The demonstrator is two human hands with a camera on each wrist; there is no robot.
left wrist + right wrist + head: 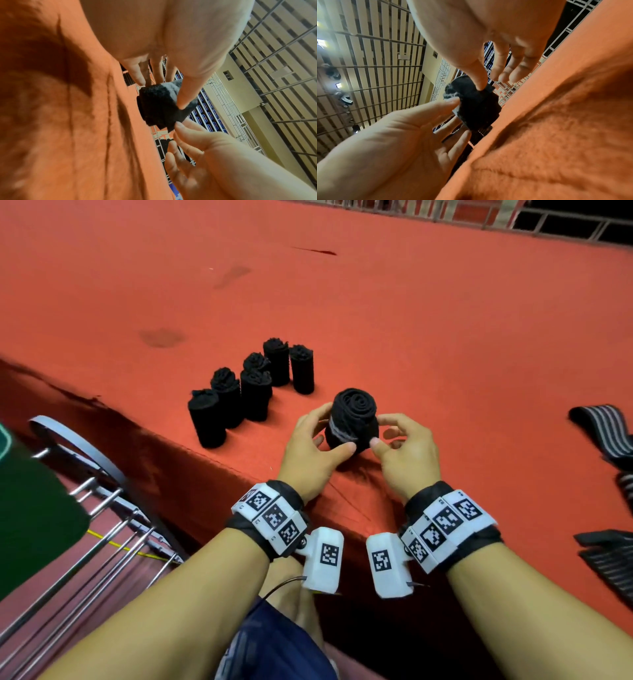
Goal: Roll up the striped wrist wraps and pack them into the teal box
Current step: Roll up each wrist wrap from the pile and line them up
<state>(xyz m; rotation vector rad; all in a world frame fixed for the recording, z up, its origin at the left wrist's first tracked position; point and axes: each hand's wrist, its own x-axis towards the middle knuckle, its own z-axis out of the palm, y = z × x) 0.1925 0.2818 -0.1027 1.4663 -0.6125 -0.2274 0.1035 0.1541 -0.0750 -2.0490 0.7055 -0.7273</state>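
A black rolled wrist wrap [354,416] with a grey striped edge stands on end near the front edge of the red cloth table [428,337]. My left hand [323,436] curls round its left side; in the left wrist view my left thumb [185,97] presses on the roll [154,106]. My right hand [388,434] pinches the roll's right side between thumb and forefinger, and my right thumb [480,82] bears on the roll [479,106]. Several finished black rolls [253,388] stand upright behind and to the left. No teal box is in view.
Unrolled striped wraps [603,433] lie flat at the table's right edge, with more [613,566] nearer me. A metal chair frame [96,501] and a dark green surface [34,508] sit off the table's left. Railings [548,224] run beyond the far edge.
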